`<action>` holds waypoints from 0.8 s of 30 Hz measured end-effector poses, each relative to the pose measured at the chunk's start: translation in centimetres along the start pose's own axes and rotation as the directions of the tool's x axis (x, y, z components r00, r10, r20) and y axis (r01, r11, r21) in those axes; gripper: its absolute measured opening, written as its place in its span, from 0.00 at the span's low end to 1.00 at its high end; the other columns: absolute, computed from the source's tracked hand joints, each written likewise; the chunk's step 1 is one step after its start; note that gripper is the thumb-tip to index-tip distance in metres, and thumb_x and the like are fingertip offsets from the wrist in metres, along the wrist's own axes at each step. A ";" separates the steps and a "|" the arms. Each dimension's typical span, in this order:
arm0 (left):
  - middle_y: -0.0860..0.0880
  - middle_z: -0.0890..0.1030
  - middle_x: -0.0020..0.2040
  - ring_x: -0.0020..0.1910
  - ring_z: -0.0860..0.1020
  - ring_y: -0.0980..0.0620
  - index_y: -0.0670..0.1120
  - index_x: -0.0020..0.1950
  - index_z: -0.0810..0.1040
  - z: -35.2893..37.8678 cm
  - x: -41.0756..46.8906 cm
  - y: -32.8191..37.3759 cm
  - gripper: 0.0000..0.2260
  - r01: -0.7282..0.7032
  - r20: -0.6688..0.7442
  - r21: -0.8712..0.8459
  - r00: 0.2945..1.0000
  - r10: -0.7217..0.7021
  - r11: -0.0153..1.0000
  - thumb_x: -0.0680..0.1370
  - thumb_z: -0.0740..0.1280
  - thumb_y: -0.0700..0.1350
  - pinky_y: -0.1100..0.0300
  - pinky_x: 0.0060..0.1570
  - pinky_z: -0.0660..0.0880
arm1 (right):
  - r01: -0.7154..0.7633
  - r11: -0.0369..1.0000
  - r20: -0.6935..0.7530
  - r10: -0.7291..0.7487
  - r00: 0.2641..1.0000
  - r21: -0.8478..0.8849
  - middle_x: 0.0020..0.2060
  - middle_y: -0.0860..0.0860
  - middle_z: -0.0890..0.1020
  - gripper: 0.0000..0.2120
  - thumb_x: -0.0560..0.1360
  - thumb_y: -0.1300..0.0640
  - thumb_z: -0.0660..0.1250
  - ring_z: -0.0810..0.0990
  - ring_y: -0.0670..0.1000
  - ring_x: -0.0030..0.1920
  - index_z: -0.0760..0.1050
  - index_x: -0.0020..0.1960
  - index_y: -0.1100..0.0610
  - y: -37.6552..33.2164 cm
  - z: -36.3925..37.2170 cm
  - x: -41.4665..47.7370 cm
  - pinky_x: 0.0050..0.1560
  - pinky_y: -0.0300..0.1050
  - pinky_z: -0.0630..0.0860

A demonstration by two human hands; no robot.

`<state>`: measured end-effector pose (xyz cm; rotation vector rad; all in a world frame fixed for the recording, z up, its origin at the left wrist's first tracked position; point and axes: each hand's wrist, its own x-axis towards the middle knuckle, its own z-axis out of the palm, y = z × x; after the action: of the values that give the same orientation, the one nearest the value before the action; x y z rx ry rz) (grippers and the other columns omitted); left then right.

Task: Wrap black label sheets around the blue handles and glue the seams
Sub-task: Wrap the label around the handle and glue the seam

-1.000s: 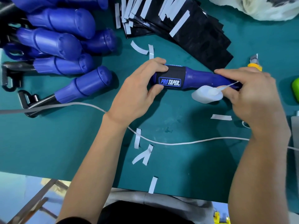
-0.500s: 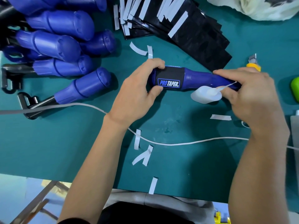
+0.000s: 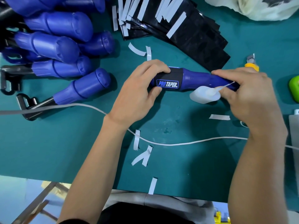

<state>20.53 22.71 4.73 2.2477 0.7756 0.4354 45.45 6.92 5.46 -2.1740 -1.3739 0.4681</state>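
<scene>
A blue handle [image 3: 199, 78] lies sideways at the middle of the green mat. A black label sheet [image 3: 168, 82] printed "PRO TAPER" is wrapped around its thick left end. My left hand [image 3: 137, 92] grips that end, fingers over the label's top and thumb under it. My right hand [image 3: 247, 94] holds the handle's narrow right end and also a small white glue bottle [image 3: 203, 96] with a thin nozzle, lying just below the handle. A stack of black label sheets [image 3: 194, 29] with white strips lies behind.
Several bare blue handles [image 3: 64, 50] with metal hooks are piled at the left. A white cable [image 3: 178, 143] crosses the mat. Peeled white backing strips [image 3: 142, 157] are scattered near the front edge. A yellow knife [image 3: 251, 62], a green object [image 3: 294, 88] and a white bag [image 3: 252, 7] sit at right.
Almost nothing differs: both hands keep their grip on the handle, and my left fingers have pressed slightly further over the label.
</scene>
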 end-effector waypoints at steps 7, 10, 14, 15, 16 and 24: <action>0.58 0.77 0.66 0.63 0.76 0.56 0.50 0.68 0.71 0.1 -0.1 -0.3 0.24 0.057 -0.006 -0.057 0.998 -0.057 0.997 0.74 0.71 0.37 0.65 0.66 0.69 | 0.019 1.000 0.002 -0.019 1.000 0.002 0.50 0.55 0.86 0.18 0.76 0.54 0.73 0.77 0.57 0.54 0.84 0.65 0.54 0.1 0.1 0.0 0.57 0.51 0.72; 0.58 0.77 0.67 0.65 0.76 0.59 0.49 0.66 0.73 0.1 -0.2 -0.4 0.23 0.066 -0.033 -0.077 0.997 -0.069 0.995 0.74 0.72 0.36 0.68 0.67 0.67 | 0.022 1.000 0.009 -0.022 1.000 0.002 0.50 0.55 0.85 0.17 0.77 0.57 0.74 0.77 0.57 0.54 0.84 0.65 0.54 0.3 0.1 0.0 0.58 0.48 0.71; 0.63 0.77 0.68 0.66 0.76 0.64 0.52 0.73 0.68 0.4 -0.4 -0.2 0.31 0.108 -0.052 -0.128 0.992 -0.116 0.986 0.74 0.72 0.35 0.66 0.68 0.69 | 0.014 1.000 -0.010 -0.014 1.000 0.007 0.50 0.54 0.86 0.20 0.74 0.52 0.70 0.77 0.56 0.54 0.84 0.64 0.54 0.0 0.1 0.0 0.55 0.41 0.67; 0.63 0.77 0.68 0.67 0.75 0.64 0.53 0.74 0.67 0.5 -0.5 -0.1 0.33 0.112 -0.057 -0.137 0.991 -0.120 0.984 0.73 0.73 0.35 0.66 0.69 0.69 | 0.008 1.000 -0.023 -0.008 1.000 0.014 0.50 0.54 0.86 0.20 0.73 0.52 0.69 0.77 0.56 0.55 0.85 0.64 0.53 -0.2 0.1 -0.1 0.56 0.42 0.68; 0.64 0.77 0.68 0.67 0.76 0.63 0.53 0.75 0.67 0.6 -0.6 -0.1 0.34 0.112 -0.065 -0.145 0.990 -0.123 0.983 0.72 0.73 0.34 0.66 0.69 0.69 | 0.003 1.000 -0.040 -0.002 0.999 0.025 0.49 0.53 0.86 0.21 0.72 0.51 0.69 0.77 0.55 0.55 0.85 0.63 0.53 -0.3 0.1 -0.2 0.57 0.44 0.69; 0.59 0.80 0.60 0.62 0.79 0.53 0.56 0.78 0.66 1.0 -0.4 0.2 0.42 0.107 -0.103 -0.238 0.986 -0.134 0.965 0.68 0.79 0.38 0.61 0.66 0.73 | 0.002 1.000 -0.180 -0.004 0.984 -0.008 0.49 0.34 0.77 0.17 0.71 0.56 0.72 0.75 0.51 0.57 0.86 0.59 0.50 -0.5 0.9 -1.4 0.59 0.43 0.69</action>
<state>20.81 21.83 4.21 1.9604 0.8704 0.5740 44.02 6.09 5.03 -2.1616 -1.2816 0.2578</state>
